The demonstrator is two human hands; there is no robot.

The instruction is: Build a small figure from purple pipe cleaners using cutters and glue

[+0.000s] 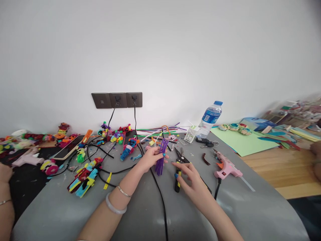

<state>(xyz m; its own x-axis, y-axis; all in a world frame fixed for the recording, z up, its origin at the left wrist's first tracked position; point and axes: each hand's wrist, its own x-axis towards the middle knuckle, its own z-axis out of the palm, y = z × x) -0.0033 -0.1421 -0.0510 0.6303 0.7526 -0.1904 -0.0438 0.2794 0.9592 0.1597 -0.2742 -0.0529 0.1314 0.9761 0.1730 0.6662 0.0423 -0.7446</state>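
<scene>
Head view: left hand [149, 158] fingers grasp purple bundle [160, 157], long axis pointing away; right hand [192, 176] fingers released.

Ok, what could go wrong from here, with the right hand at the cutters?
The black-and-yellow-handled metal cutters lie ungripped under the fingertips of the right hand. They might slip on pickup, close to the left hand holding the bundle of purple fuzzy pipe cleaners. The thin black cable runs between both forearms and could snag. The pink plastic glue gun beside the right hand may be hot.
</scene>
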